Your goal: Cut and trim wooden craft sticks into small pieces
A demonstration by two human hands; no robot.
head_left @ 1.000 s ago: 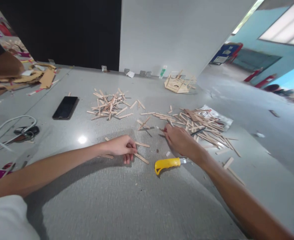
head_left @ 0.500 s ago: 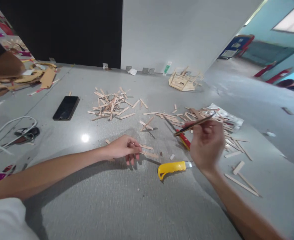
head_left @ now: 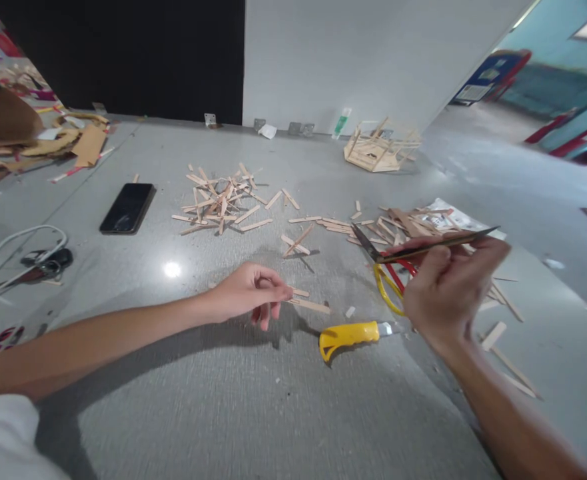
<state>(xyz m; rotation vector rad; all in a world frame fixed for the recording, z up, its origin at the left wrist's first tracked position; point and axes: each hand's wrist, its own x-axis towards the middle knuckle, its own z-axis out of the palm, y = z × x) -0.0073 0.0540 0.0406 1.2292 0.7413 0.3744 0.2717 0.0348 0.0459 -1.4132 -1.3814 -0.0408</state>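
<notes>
Pinching one end of a flat, pale wooden stick (head_left: 316,307) between thumb and forefinger, the left hand (head_left: 253,297) lets the stick jut out toward the right, its other fingers loosely curled beneath. A second stick (head_left: 300,292) shows just past those fingertips (whether it is held too, I cannot tell). The right hand (head_left: 453,287) is closed around a slender dark strip (head_left: 436,247) that tapers to a sharp point on its far right; its exact kind is unclear. Overlapping that hand's left side in view are scissors (head_left: 366,243) with dark metal blades and glossy red and yellow handles. Between the hands and slightly nearer the body lies a cutter (head_left: 350,335) with a smooth, hooked yellow plastic handle and short metal blade. Just beyond the left fingertips, two sticks cross in an X (head_left: 298,245), with a jumbled stick pile (head_left: 223,203) farther off. More slats (head_left: 398,223) fan out behind the right hand beside crinkled white plastic (head_left: 466,217). Farthest beyond, an angular openwork wooden frame (head_left: 373,158) stands on the finely streaked grey tabletop (head_left: 198,407).
</notes>
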